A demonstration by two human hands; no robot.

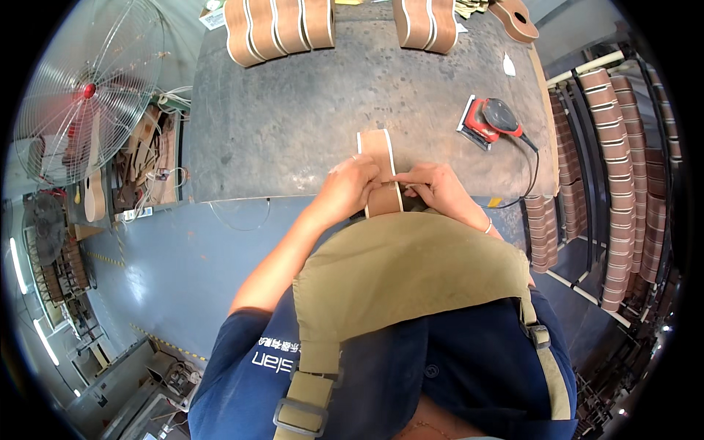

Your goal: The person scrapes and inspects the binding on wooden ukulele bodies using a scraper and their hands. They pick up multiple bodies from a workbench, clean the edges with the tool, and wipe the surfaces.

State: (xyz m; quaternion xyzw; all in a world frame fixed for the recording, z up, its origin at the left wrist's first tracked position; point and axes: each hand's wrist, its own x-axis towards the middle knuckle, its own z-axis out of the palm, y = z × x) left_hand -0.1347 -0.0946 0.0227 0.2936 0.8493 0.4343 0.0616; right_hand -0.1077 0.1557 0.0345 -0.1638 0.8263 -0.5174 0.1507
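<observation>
A narrow wooden ukulele body (pixel 377 151) stands on edge at the near side of the bench, its curved brown side facing up between two white binding strips. My left hand (pixel 347 183) lies over its left edge, fingertips pressed together on the wood; whatever they may pinch is hidden. From the right, my right hand (pixel 438 186) meets the body with the index finger stretched to the right binding, beside the left fingertips. Its other fingers curl against the body's right face, partly out of sight. The body's near end disappears behind my olive apron (pixel 411 257).
Several ukulele bodies (pixel 282 29) stand in a row at the back left of the dark bench (pixel 257 117), more (pixel 429 26) at the back right. A red sander (pixel 485 121) with its cord lies right, near a white bottle (pixel 509 64). A large fan (pixel 89 91) stands left, racks (pixel 612 183) right.
</observation>
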